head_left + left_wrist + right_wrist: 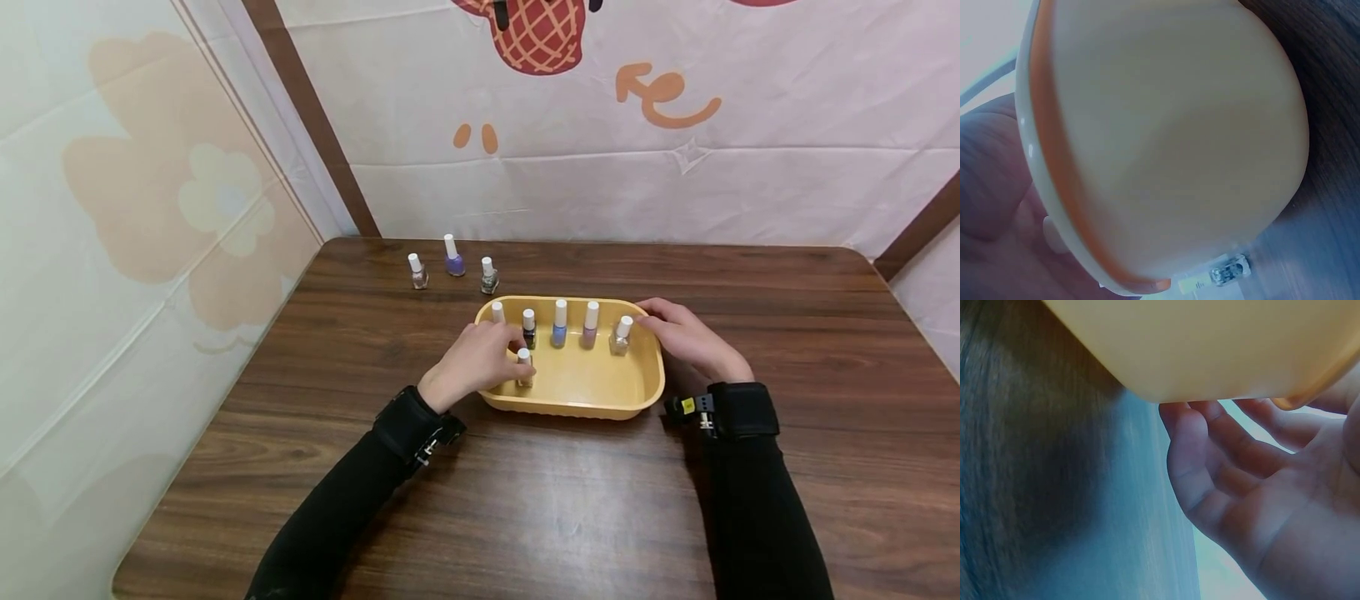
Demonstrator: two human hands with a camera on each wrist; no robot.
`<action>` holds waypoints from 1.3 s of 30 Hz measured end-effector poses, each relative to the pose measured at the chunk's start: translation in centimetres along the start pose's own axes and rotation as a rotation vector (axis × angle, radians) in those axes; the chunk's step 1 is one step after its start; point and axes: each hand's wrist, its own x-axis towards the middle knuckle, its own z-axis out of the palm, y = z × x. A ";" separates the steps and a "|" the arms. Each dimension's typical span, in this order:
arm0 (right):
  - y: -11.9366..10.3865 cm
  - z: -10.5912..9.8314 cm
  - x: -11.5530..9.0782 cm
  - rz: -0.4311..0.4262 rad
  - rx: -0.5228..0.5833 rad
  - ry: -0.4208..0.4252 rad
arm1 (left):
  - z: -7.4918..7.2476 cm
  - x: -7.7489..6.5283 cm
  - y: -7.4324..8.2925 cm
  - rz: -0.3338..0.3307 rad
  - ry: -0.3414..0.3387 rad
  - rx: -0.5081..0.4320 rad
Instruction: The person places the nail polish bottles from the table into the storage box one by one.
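Observation:
A yellow plastic tray (585, 408) sits on the table, with several nail polish bottles standing along its far side. My left hand (480, 358) reaches over the tray's left end and pinches a white-capped nail polish bottle (524, 357) between thumb and fingers. Beside that hand stand a dark bottle (529, 335), a blue one (559, 332) and a pink one (589, 332). At the tray's right far corner, my right hand (690, 337) holds the rim. Its curled fingers (1188, 440) lie against the outer wall in the right wrist view.
Behind the tray to the left, a pale bottle (418, 275), a purple bottle (454, 263) and a grey glittery bottle (489, 279) stand on the wooden table (360, 350). A printed curtain (570, 196) hangs behind the far table edge.

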 end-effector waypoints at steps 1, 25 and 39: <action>0.0 0.0 0.0 -0.004 -0.002 0.002 | 0.0 0.0 0.0 -0.002 -0.002 -0.004; -0.1 -0.5 0.0 -0.002 0.025 -0.023 | -4.0 -1.1 -4.4 -0.149 0.314 -0.421; 0.0 -0.5 0.1 0.017 0.021 -0.023 | -4.4 -0.5 -10.3 -0.282 0.568 -0.415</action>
